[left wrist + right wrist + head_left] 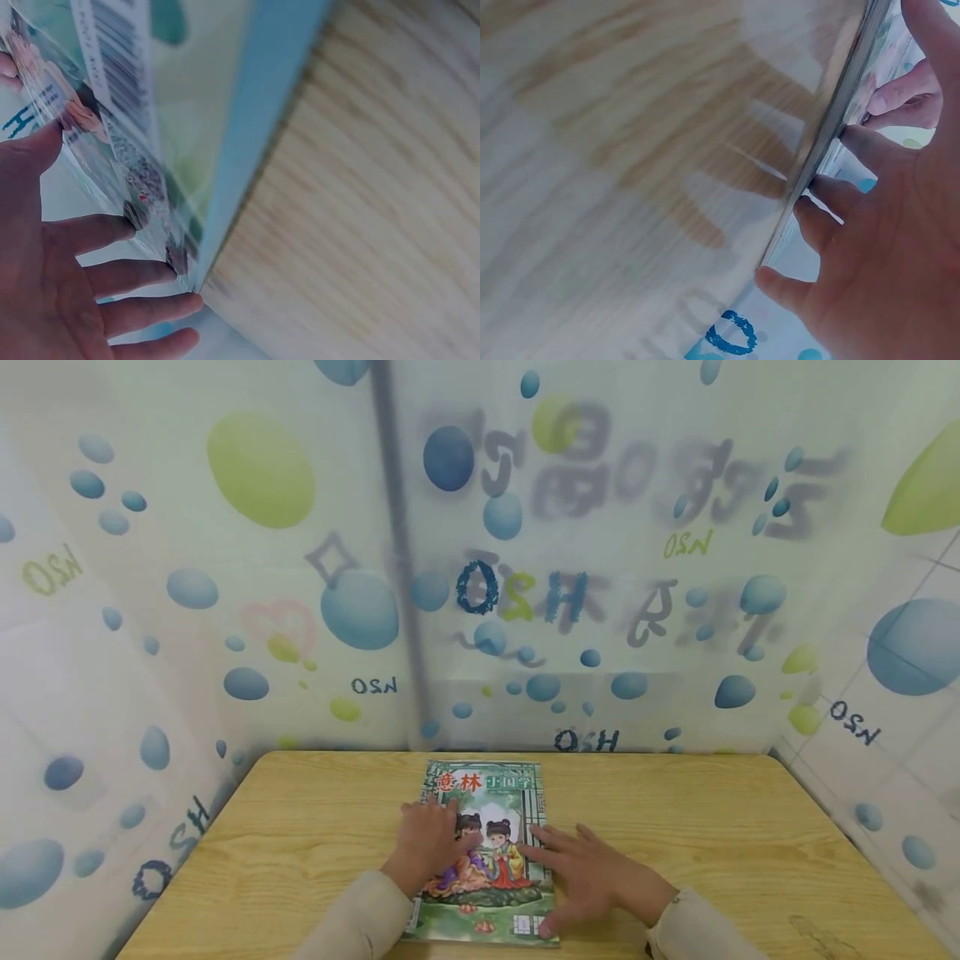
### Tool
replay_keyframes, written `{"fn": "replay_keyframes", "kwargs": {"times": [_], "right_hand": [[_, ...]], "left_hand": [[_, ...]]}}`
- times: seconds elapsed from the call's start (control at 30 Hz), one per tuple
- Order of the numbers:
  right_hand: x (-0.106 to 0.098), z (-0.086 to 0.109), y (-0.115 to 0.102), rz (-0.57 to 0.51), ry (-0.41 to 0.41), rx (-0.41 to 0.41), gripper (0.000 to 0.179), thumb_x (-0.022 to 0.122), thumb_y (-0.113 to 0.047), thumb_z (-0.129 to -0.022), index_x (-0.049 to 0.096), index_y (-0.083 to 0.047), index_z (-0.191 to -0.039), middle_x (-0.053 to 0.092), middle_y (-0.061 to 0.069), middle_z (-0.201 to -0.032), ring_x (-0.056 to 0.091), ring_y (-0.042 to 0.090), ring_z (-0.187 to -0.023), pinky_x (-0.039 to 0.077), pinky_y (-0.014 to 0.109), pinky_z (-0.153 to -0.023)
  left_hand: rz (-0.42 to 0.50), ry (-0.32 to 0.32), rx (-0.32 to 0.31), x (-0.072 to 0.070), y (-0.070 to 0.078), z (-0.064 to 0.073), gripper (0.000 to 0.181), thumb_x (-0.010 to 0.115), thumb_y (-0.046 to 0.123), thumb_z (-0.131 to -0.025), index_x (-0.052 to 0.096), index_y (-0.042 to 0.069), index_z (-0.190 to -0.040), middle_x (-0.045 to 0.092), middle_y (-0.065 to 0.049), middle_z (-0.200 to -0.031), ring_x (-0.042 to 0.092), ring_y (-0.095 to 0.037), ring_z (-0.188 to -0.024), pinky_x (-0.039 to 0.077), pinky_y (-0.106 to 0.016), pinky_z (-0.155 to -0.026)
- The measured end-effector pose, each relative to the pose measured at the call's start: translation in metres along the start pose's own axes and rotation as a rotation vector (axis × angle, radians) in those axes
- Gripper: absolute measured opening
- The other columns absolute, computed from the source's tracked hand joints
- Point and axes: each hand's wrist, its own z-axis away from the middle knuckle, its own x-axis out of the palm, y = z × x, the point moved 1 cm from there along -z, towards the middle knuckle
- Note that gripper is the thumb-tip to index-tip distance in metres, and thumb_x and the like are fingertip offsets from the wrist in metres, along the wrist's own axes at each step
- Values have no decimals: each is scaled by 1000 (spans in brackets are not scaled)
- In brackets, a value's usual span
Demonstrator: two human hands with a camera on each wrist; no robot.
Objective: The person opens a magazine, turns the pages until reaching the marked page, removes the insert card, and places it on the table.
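A magazine (491,881) with a green illustrated cover, red and white title characters and two drawn figures lies flat on the wooden table. My left hand (426,845) rests on its left side, thumb reaching over the cover. At the right edge is my right hand (588,877), fingers spread, thumb near the lower right corner. In the left wrist view, fairly straight fingers of the left hand (71,259) touch the cover near a printed barcode (124,56). The right wrist view shows the right hand's fingertips (776,285) against the magazine's thin edge (829,131).
The light wooden table (675,827) extends to both sides of the magazine. Behind it and at both sides hang pale curtains (480,710) with blue and green dots and lettering. A dark mark (817,935) shows near the table's front right.
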Motion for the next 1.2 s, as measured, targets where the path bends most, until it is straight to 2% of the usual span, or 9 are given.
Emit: {"fn": "replay_keyframes", "kwargs": {"times": [0.23,0.37,0.57,0.73,0.87,1.03,1.2], "right_hand": [[1,4,1,7,23,-6,103,65,-79,-70,33,-32,-156,25,6,-163,27,35,-147,17,66,-113],[2,6,5,7,28,-2,104,66,-80,-69,34,-33,-156,26,7,-163,27,35,-147,18,66,-113],[1,13,12,13,41,-11,104,67,-78,-69,35,-32,-155,28,9,-162,30,36,-145,22,66,-111],[0,18,17,22,61,-36,103,68,-77,-69,36,-30,-155,30,11,-161,33,39,-143,25,68,-109],[2,21,23,20,61,-20,104,67,-79,-67,36,-32,-155,31,10,-160,33,38,-143,26,68,-109],[3,27,30,21,52,8,104,64,-83,-66,37,-35,-154,31,8,-161,32,35,-145,26,67,-109],[2,33,36,-3,47,3,102,66,-81,-67,37,-36,-154,31,7,-161,32,35,-145,28,67,-108]], "left_hand": [[66,-41,-15,-3,4,2,78,52,72,-87,63,10,-132,67,-22,-111,65,-43,-95,52,-57,-83],[71,-80,9,-5,4,4,79,51,72,-87,59,12,-137,64,-22,-120,64,-43,-102,52,-56,-84],[162,-149,81,-11,0,9,73,53,67,-90,53,17,-144,55,-21,-139,56,-44,-119,49,-60,-90],[252,-171,142,-12,-4,15,68,56,60,-93,51,16,-145,51,-18,-143,50,-42,-128,45,-63,-94],[267,-184,204,-13,-6,20,68,55,61,-92,52,17,-145,50,-15,-146,47,-41,-133,44,-64,-96],[319,-185,297,-13,-10,25,75,61,67,-85,54,22,-145,47,-15,-149,45,-43,-135,41,-67,-97],[409,-206,347,-14,-15,29,88,68,73,-74,53,24,-146,46,-16,-150,42,-45,-136,37,-71,-98]]}}
